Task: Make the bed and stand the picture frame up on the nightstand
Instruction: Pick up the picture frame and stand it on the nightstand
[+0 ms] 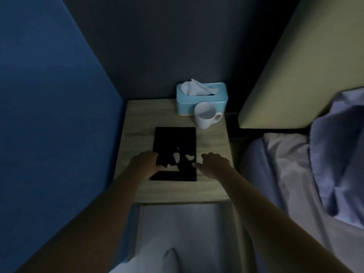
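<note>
Picture frame [174, 142] lies flat on the nightstand [137, 119], long axis running away from me, left hand [144, 162] gripping its near-left edge, right hand [213, 164] open just beside its right edge.

Both forearms are bare from the lower frame edge up to the wrists; no sleeves, watch, rings or bands are discernible in the dim light. Left hand [144, 161] and right hand [213, 163] are ungloved. Fingernail detail is too dark to tell.
</note>
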### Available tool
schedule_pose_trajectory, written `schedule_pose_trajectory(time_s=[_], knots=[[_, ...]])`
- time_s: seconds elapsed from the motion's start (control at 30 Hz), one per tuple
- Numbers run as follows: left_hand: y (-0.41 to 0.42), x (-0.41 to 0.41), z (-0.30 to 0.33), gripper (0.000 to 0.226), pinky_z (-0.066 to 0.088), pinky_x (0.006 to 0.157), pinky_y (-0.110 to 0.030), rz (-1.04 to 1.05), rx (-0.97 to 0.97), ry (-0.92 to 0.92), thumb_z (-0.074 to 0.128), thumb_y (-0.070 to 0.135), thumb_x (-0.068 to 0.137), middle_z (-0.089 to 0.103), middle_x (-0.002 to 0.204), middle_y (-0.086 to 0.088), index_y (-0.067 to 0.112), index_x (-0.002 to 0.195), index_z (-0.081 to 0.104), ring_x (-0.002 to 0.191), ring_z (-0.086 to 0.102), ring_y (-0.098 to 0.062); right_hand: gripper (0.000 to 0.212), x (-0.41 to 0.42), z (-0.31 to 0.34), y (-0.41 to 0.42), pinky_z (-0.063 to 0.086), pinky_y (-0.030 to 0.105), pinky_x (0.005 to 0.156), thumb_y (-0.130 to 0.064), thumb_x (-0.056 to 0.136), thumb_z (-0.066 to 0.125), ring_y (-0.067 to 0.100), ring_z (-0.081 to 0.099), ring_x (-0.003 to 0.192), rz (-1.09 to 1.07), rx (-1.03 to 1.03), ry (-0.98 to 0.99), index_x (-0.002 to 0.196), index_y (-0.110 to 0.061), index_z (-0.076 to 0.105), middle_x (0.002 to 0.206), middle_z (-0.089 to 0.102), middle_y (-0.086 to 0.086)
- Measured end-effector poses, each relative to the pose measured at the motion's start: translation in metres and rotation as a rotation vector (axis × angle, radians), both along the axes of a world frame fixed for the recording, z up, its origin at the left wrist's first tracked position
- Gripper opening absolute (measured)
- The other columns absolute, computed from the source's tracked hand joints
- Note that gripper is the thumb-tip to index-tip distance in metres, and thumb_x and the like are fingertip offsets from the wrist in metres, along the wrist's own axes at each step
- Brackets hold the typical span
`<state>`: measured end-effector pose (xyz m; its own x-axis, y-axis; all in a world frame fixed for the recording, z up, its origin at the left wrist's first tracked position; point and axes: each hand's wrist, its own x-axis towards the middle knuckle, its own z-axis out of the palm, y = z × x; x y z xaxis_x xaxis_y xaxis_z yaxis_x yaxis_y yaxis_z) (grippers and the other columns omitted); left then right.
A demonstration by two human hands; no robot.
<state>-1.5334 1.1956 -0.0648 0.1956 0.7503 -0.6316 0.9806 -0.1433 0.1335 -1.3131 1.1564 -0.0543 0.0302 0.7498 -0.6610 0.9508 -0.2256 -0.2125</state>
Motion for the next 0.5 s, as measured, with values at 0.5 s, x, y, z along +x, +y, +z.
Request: schedule_pose_trajectory(time_s=[0.5], knots=[[0.051, 0.023, -0.080, 0.090, 0.046, 0.104, -0.034, 0.982, -0.061, -0.526, 0.071, 0.063, 0.066, 0.051, 0.141, -0.006, 0.015, 0.139, 0.050, 0.125, 0.051, -0.030, 0.063, -0.032, -0.091, 0.069, 0.049, 0.042, 0.095, -0.056, 0.079, 0.059, 0.033, 0.059, 0.109, -1.013, -0.026, 0.547, 0.122, -0.010, 0.063, 0.119, 0.062, 0.013]])
